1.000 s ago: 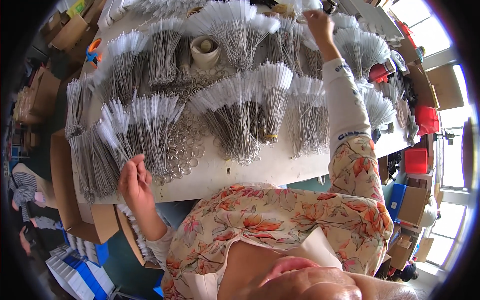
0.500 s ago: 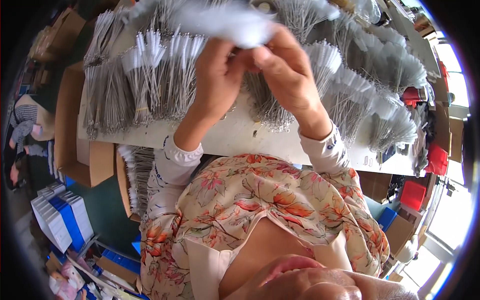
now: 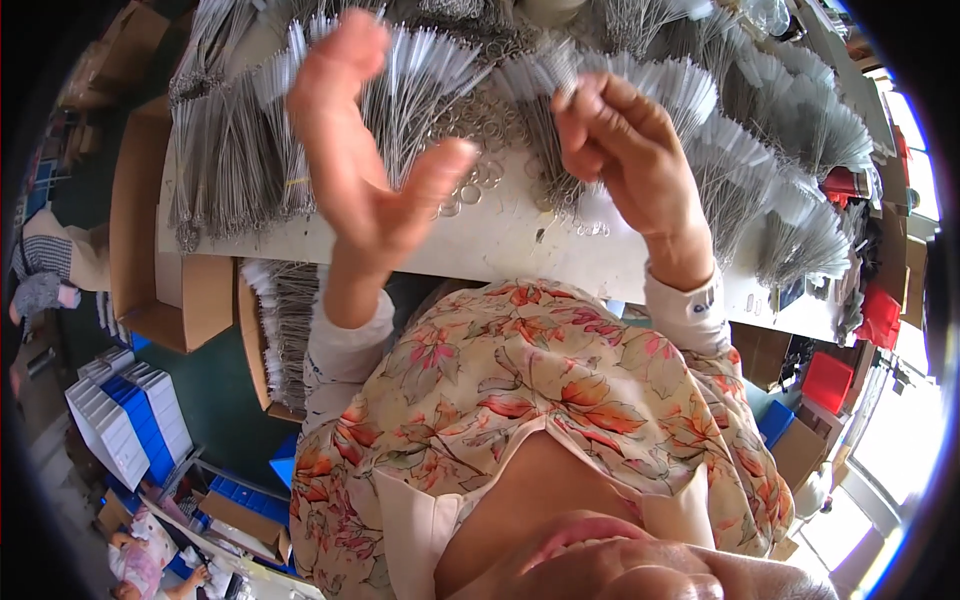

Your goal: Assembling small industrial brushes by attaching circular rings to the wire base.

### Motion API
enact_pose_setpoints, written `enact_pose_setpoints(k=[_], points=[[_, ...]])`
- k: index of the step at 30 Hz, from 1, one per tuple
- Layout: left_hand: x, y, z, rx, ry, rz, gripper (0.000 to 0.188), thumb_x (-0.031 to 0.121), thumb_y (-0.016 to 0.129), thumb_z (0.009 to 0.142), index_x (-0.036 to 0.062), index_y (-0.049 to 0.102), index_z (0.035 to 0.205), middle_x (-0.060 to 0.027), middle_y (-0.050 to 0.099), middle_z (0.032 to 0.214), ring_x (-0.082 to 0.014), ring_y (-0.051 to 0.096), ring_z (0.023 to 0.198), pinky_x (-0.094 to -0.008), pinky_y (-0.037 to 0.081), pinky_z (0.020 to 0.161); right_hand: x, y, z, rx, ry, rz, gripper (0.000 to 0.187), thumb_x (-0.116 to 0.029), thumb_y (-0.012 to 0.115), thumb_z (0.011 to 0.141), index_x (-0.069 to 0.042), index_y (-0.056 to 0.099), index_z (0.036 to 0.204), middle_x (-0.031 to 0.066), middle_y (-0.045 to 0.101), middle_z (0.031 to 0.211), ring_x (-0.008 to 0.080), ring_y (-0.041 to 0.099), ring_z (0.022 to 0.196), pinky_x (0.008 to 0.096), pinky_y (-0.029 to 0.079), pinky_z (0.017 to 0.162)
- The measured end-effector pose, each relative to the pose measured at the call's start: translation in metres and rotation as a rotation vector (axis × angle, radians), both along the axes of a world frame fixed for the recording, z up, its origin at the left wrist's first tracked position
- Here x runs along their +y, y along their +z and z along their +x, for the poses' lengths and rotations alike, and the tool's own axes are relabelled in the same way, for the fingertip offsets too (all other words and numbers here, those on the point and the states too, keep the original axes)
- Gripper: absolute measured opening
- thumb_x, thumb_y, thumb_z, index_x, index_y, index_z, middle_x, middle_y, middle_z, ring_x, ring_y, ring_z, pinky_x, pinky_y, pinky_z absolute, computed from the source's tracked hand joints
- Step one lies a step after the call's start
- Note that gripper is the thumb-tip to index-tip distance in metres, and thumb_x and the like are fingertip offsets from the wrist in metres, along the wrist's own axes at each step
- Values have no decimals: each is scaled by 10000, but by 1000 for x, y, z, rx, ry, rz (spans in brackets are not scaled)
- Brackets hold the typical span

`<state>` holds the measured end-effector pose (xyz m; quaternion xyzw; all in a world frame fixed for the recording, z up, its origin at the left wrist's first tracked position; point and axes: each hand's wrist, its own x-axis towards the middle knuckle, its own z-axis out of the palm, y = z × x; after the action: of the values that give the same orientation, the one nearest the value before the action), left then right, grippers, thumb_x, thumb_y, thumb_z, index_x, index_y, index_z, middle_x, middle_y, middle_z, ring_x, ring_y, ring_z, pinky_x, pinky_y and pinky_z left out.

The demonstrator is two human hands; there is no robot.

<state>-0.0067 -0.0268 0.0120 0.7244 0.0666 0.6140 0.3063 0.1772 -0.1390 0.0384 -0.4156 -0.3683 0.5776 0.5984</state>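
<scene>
The left hand point(image 3: 365, 165) is up in the air with its fingers spread wide, and it holds nothing. The right hand point(image 3: 625, 165) is up too, with its fingers curled in and pinched on the tips of a bunch of thin wire brushes point(image 3: 545, 80). That bunch fans up and away from the fingers, above the table point(image 3: 500, 240).

Half a second ago both hands were close together, holding something white between them. Now they are apart, and the white thing is not in the left hand any more. A second ago the right arm was stretched far across the table.

Many more bundles of wire brushes point(image 3: 230, 150) lie in fans all over the table. A heap of small metal rings point(image 3: 480, 130) lies between the hands, on the table.

A brown cardboard box point(image 3: 150, 230) sits at the left end of the table. I cannot tell what is in it. Another box point(image 3: 255, 340) under the table edge holds more brushes point(image 3: 290, 320). Blue bins point(image 3: 130, 410) stand on the floor at the left.
</scene>
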Motion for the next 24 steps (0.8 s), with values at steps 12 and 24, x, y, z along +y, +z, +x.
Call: enact_pose_setpoints(k=[12, 24], points=[[-56, -14, -6, 362, -334, 119, 248, 192, 695, 727, 31, 584, 879, -97, 592, 843, -208, 588, 722, -289, 484, 589, -45, 13, -19, -421, 370, -294, 140, -111, 527, 883, 11, 595, 886, 22, 595, 695, 53, 506, 596, 207, 385, 507], [-3, -83, 57, 884, 143, 247, 209, 140, 711, 678, 63, 628, 853, -58, 593, 779, -241, 535, 770, -354, 419, 700, -132, -100, 11, -1614, 56, -187, 79, -114, 596, 786, -44, 601, 821, 83, 591, 715, 261, 595, 655, 371, 448, 550]])
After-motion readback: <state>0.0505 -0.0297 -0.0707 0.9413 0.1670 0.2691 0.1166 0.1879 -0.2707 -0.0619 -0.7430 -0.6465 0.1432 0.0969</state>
